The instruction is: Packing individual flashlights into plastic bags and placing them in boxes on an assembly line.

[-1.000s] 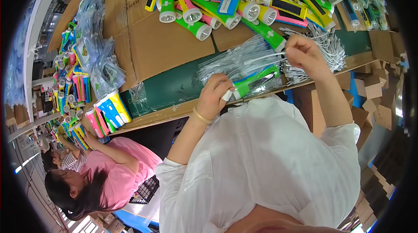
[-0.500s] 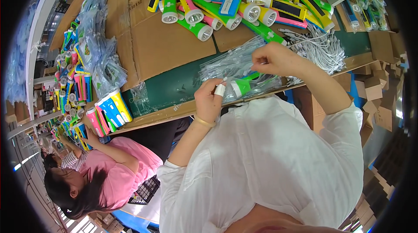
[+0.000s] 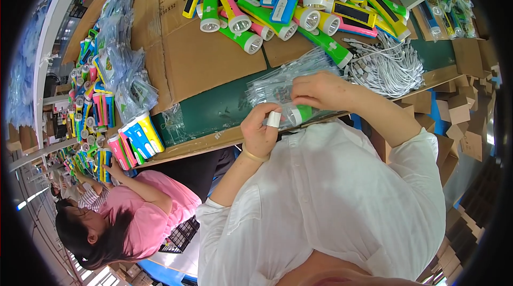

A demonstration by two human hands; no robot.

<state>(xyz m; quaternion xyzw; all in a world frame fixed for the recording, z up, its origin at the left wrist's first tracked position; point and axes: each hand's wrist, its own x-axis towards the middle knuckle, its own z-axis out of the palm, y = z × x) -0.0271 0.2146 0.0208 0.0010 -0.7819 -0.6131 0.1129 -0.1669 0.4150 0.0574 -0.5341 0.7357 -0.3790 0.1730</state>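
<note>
A green-and-white flashlight (image 3: 303, 113) lies in a clear plastic bag (image 3: 292, 117) at the table's front edge, partly under my right hand. My left hand (image 3: 258, 130) is closed, its fingertips pinching at the bag's left end; a white wrap (image 3: 273, 119) covers one digit. Curled over the bag, my right hand (image 3: 320, 92) has its fingers pressed together, and what they grip is hidden. Just beyond my hands is a stack of flat clear bags (image 3: 267, 87). A bundle of white cables (image 3: 390, 67) lies right of my right hand.
A heap of colourful flashlights (image 3: 283, 2) covers the far cardboard (image 3: 214, 56). More bags (image 3: 120, 56) lie at left, beside a row of standing flashlights (image 3: 140, 135). A co-worker in pink (image 3: 141, 206) sits at left. Cartons (image 3: 465, 104) are piled at right.
My right hand has moved left and down, over the bagged flashlight and close to my left hand. My left hand has shifted slightly right. The co-worker's hand has moved at the flashlights.
</note>
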